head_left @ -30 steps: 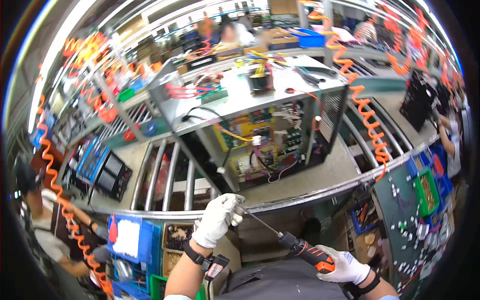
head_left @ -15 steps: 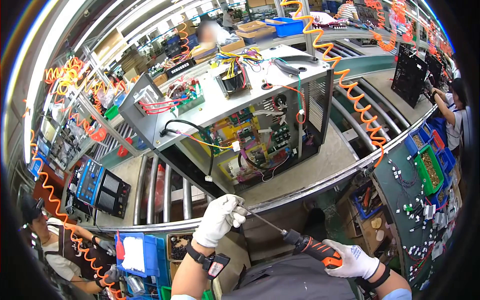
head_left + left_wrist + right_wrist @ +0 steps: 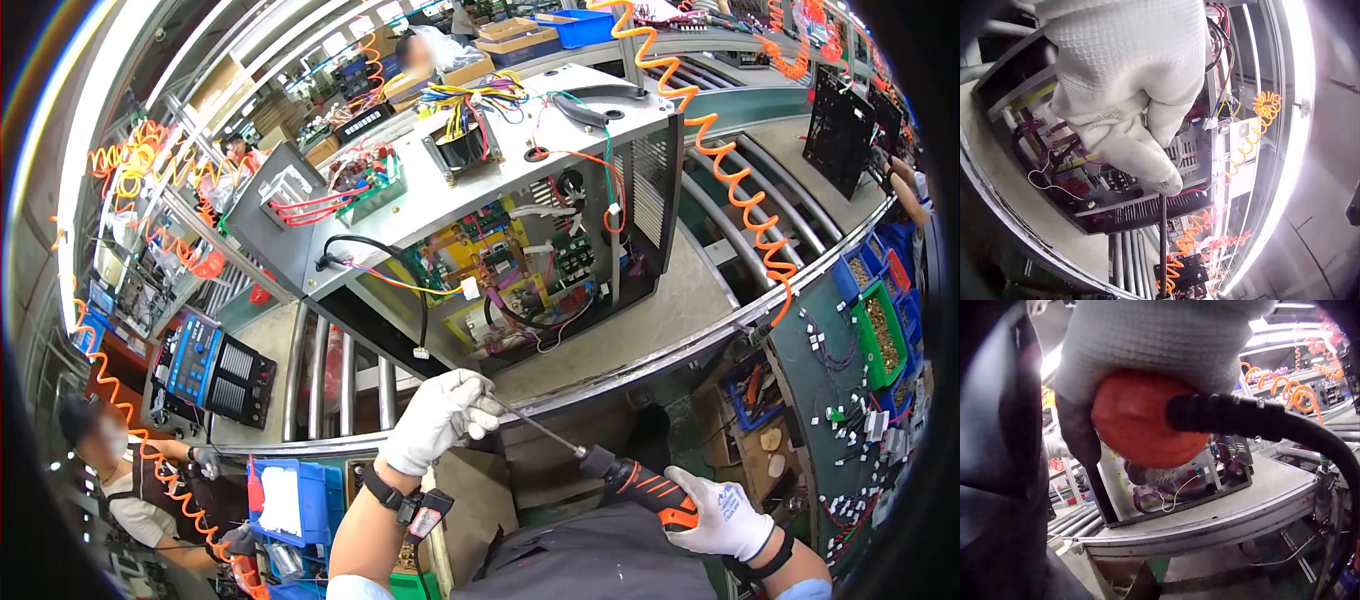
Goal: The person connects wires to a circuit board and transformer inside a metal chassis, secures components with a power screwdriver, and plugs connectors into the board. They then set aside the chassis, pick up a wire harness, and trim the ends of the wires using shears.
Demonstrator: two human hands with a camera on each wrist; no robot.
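My gloved right hand grips the rear of an orange-and-black electric screwdriver. Its long thin bit slants up and left to my gloved left hand, whose fingers and thumb pinch the tip end, hiding it. In the left wrist view, the bit's dark shaft runs down from the fingertips. The right wrist view has the tool's orange end under the palm, a black cable coming out of it. Beyond both hands stands an open metal cabinet with circuit boards and loose wires.
A roller conveyor with a metal front rail runs between me and the cabinet. Coiled orange hoses hang at both sides. Parts bins, one green, stand at right; a blue bin is at left. Another person works at left.
The head view has steadied and shifted a little. Both hands and the screwdriver sit slightly further right in it, the bit still pinched at its tip.
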